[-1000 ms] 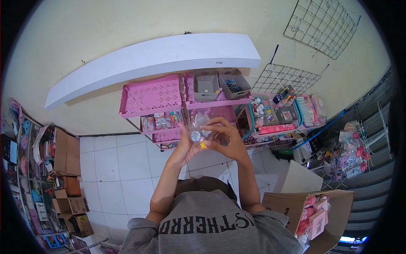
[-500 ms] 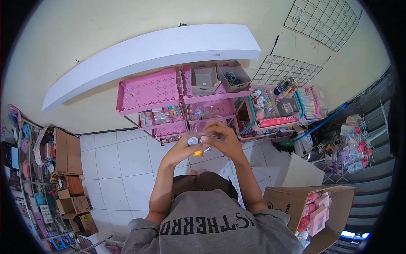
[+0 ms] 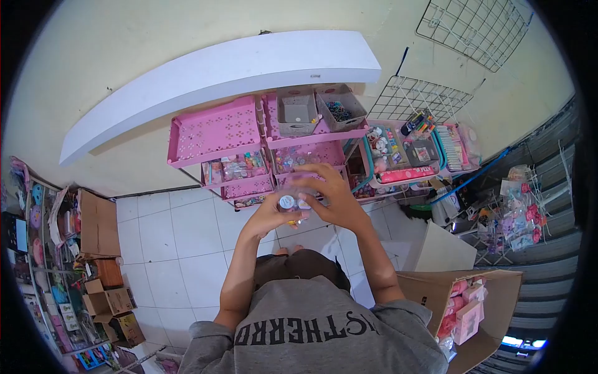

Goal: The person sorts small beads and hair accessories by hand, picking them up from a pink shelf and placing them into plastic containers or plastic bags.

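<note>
In front of my body, above the tiled floor, my left hand [image 3: 266,215] is closed round a small clear packet [image 3: 288,202] with a round pale piece and a bit of yellow in it. My right hand [image 3: 334,198] is at the packet's right side, its thumb and fingers curved about the clear plastic. The two hands are close together, and the exact contents between them are too small to make out. Just beyond them stands the pink rack [image 3: 269,141] with packets of small goods on its lower tiers.
Grey baskets [image 3: 297,128] sit on the rack's top. A cart with a turquoise rim [image 3: 443,149] holds toys and pens. An open cardboard box [image 3: 498,311] with pink items is at the lower right. Shelves [image 3: 43,274] and cardboard boxes [image 3: 99,224] line the left.
My right hand has turned and shifted a little right, its fingers spread more widely over the packet. The yellow piece shows less, and the view has shifted slightly.
</note>
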### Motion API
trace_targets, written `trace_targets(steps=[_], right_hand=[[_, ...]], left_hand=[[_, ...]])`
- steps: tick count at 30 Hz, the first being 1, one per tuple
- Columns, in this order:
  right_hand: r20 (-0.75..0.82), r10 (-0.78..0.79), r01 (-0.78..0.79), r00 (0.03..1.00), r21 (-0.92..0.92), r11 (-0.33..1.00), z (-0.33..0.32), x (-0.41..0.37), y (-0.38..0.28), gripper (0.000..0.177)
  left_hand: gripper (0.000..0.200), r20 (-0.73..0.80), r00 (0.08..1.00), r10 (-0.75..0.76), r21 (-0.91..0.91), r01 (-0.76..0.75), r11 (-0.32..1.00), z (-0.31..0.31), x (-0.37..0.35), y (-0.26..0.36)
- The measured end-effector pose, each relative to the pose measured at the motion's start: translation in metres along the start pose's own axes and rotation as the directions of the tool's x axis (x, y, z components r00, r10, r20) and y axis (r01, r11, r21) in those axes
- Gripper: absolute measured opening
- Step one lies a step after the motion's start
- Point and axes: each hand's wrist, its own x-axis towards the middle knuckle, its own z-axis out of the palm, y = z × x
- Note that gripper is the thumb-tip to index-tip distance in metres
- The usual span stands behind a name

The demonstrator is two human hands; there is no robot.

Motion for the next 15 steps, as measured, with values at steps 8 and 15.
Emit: trace_targets(steps=[8, 15], right_hand=[[-0.065, 0.358, -0.285, 0.931, 0.48, 0.829, 0.005, -0.009, 0.006, 0.035], [-0.014, 0.588, -0.407, 0.809, 0.709, 0.576, 0.051, -0.048, 0.038, 0.033]], left_hand=[[0.032, -0.043, 0.996, -0.083, -0.036, 0.082, 0.996, -0.004, 0.001, -0.005], [0.033, -0.037, 0.982, -0.183, -0.096, 0.179, 0.979, -0.005, 0.002, -0.036]])
